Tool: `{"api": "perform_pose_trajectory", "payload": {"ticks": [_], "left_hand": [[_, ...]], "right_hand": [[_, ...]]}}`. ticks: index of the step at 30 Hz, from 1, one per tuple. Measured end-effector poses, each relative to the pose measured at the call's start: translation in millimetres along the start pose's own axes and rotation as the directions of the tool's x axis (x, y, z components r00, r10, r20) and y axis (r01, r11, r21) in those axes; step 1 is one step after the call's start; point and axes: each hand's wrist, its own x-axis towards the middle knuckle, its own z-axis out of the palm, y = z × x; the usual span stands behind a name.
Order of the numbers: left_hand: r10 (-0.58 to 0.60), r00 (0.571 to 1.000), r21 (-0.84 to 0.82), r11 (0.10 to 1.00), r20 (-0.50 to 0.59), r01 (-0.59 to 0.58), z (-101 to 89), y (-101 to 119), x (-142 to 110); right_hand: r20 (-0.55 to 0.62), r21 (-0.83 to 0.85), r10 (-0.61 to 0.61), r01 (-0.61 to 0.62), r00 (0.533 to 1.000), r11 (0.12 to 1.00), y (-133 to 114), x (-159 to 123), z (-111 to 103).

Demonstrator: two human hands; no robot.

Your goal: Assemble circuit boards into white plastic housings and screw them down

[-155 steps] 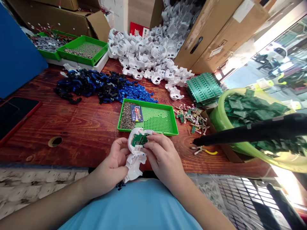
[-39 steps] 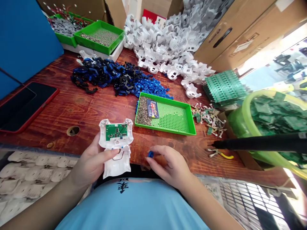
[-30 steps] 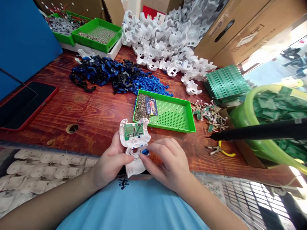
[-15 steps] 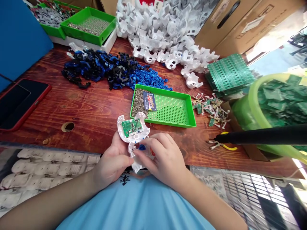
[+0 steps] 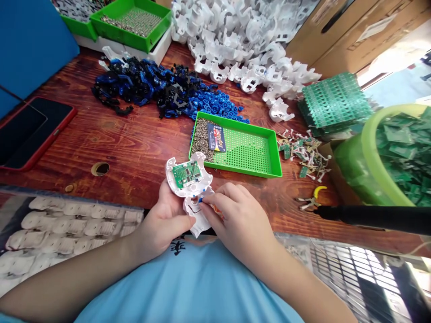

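My left hand is closed around a white plastic shell, thumb pressed on its lower part. A green circuit board lies inside the shell's upper part. My right hand pinches a small blue plastic piece against the shell, just below the board. The fingertips hide most of that piece. Something orange shows behind the right fingers, too covered to name. Beyond the hands stands a green tray with small screws and a dark printed card.
Blue rings and black-and-blue parts are heaped behind the tray. White shells pile up further back. On the right are wired boards, yellow-handled pliers, stacked green panels and a green bucket. A phone lies left.
My right fingertips have brought the blue piece up against the shell just below the board. The left hand keeps its hold. The whole view has shifted slightly.
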Motion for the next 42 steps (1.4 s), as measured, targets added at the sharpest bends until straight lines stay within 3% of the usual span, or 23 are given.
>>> {"api": "perform_pose_trajectory", "payload": {"ticks": [7,10,15,22,28,35,38,42], "left_hand": [[0.027,0.999,-0.005,1.000,0.025,-0.027,-6.8,3,-3],[-0.013,0.996,-0.025,1.000,0.091,0.016,-12.7,3,-2],[-0.074,0.987,-0.085,0.993,0.144,0.087,-15.8,4,-3],[-0.063,0.980,-0.065,0.995,0.189,0.076,-15.8,6,-3],[-0.091,0.961,-0.031,0.994,0.261,0.103,-17.5,8,-3],[-0.100,0.961,0.045,0.995,0.257,0.091,-13.3,9,-5],[-0.069,0.981,0.101,0.994,0.184,0.051,-12.7,8,-5],[-0.041,0.999,0.130,0.991,0.022,0.038,-11.8,5,-6]], "right_hand": [[0.008,0.000,-0.084,0.084,0.996,0.996,-2,-2,0],[-0.022,0.035,-0.137,0.137,0.990,0.990,-1,-3,-3],[0.067,0.030,-0.290,0.289,0.955,0.957,3,-1,-2],[0.061,0.064,-0.281,0.277,0.958,0.959,6,-1,1],[0.002,0.118,-0.146,0.145,0.989,0.982,4,-4,2],[-0.014,0.214,-0.007,0.010,1.000,0.977,-1,-7,4],[-0.133,0.283,0.032,0.007,0.991,0.959,1,-10,-2],[-0.349,0.327,0.161,-0.041,0.923,0.944,16,-18,-6]]}}
